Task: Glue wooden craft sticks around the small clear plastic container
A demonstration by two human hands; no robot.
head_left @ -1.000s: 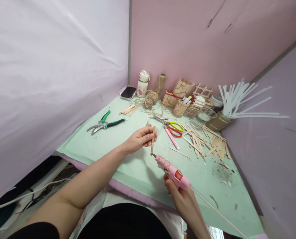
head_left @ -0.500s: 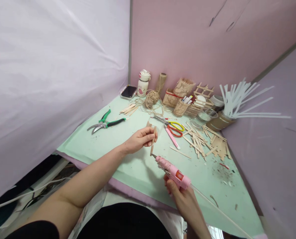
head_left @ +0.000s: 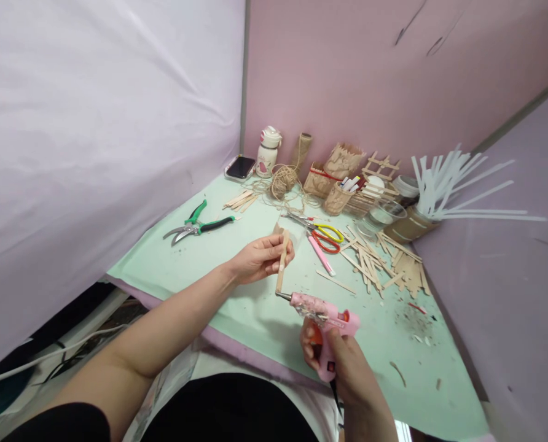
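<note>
Wooden stick (head_left: 280, 279) stands slightly tilted over the near middle of the green table (head_left: 246, 314). On the left, green-handled pruning shears (head_left: 191, 229) lie spread. To their right, the left hand (head_left: 263, 256) pinches the stick, thumb and fingers closed on it. Beyond, on the far side, lie scissors (head_left: 309, 226). Near, the pink glue gun (head_left: 324, 312) has its nozzle at the stick's near end; the right hand's (head_left: 345, 359) fingers wrap its handle. Farther right lie loose sticks (head_left: 365, 264).
</note>
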